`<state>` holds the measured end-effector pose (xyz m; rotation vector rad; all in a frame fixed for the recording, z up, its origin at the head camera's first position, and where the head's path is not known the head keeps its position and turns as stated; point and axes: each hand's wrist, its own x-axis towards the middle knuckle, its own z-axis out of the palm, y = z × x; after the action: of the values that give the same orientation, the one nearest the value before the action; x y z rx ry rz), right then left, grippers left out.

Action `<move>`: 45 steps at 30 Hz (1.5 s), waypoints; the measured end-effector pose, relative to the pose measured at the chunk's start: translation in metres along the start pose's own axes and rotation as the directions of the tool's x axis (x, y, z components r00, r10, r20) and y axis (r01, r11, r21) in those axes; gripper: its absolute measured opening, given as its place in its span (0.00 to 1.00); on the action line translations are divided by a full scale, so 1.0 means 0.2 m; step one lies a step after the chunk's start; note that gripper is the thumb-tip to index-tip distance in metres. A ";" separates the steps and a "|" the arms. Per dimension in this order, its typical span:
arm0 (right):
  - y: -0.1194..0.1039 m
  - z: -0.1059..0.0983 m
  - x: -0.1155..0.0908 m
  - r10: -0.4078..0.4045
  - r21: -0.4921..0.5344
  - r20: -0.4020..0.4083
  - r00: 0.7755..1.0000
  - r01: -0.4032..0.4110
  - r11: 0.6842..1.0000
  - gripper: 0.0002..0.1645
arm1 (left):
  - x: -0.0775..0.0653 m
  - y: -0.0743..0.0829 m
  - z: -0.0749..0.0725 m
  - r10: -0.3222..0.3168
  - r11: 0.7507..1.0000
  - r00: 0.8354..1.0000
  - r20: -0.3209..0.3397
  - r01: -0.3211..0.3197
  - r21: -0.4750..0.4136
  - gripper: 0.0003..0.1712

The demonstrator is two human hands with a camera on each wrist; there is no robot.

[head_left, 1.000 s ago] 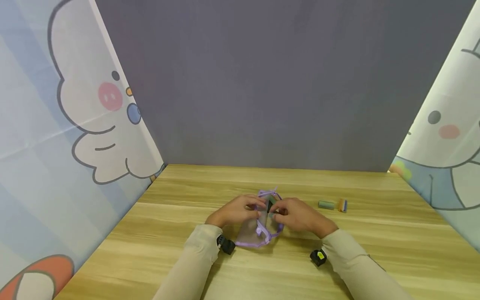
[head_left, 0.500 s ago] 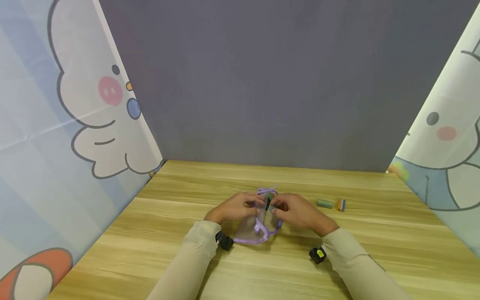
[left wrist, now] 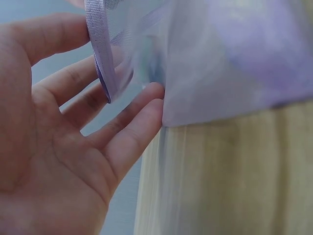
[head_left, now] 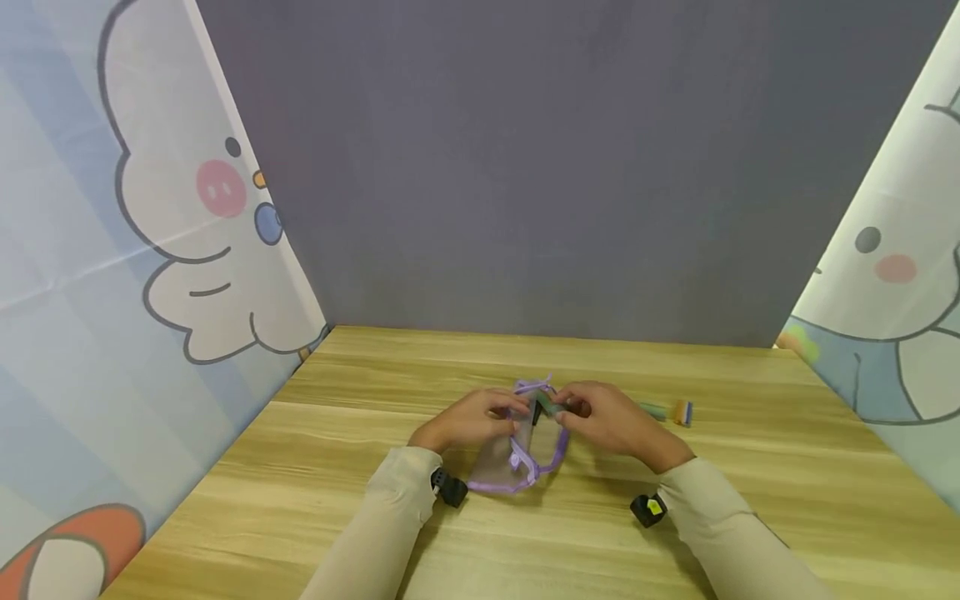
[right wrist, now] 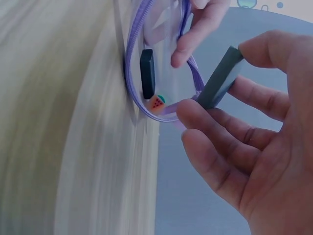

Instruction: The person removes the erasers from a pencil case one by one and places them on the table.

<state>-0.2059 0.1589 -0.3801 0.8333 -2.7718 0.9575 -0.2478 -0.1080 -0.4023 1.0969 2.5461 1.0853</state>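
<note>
A translucent zip pouch with purple trim (head_left: 498, 467) stands on the table, its mouth spread. My left hand (head_left: 476, 419) holds the pouch's left zip edge (left wrist: 101, 49), with some fingers behind the purple band. My right hand (head_left: 611, 421) pinches a small dark green rectangular block (right wrist: 220, 78) between thumb and fingers, tilted at the mouth's right rim. Inside the pouch, in the right wrist view, are an upright black block (right wrist: 147, 73) and a small orange-red piece with dark dots and a green edge (right wrist: 157, 104).
On the wooden table (head_left: 360, 375), right of my right hand, lie a green piece (head_left: 654, 411), partly hidden by the hand, and a small orange, white and blue piece (head_left: 683, 413). A grey panel (head_left: 525, 167) stands behind; printed cartoon curtains (head_left: 180, 275) flank both sides.
My right hand has shifted a little right and back from the pouch's mouth, and the green block now shows between its fingers. The left hand stays at the zip edge.
</note>
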 end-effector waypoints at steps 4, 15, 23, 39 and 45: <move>0.01 -0.01 -0.02 0.015 0.012 -0.001 1.000 -0.015 1.000 0.15 | 0.01 -0.01 0.01 0.010 1.000 1.000 0.004 -0.010 0.000 0.20; 0.02 -0.03 -0.04 0.038 0.008 -0.028 0.999 -0.037 0.999 0.13 | 0.01 -0.01 0.03 0.000 1.000 1.000 0.008 0.000 -0.006 0.20; 0.04 -0.04 -0.07 0.047 -0.016 -0.055 0.997 -0.048 0.999 0.16 | 0.01 -0.01 0.04 -0.001 0.999 1.000 -0.002 0.001 -0.033 0.19; 0.10 -0.12 -0.08 0.096 -0.044 -0.053 0.994 -0.098 0.994 0.15 | -0.01 -0.02 0.01 0.006 1.000 1.000 -0.005 -0.007 -0.027 0.20; 0.14 -0.17 -0.09 0.134 -0.052 -0.051 0.990 -0.137 0.989 0.15 | -0.01 -0.02 0.00 -0.018 0.999 1.000 -0.003 0.018 -0.046 0.21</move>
<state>-0.2088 0.2052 -0.3734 0.6129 -2.8301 0.9037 -0.2476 -0.1112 -0.4056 1.0597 2.5157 1.1357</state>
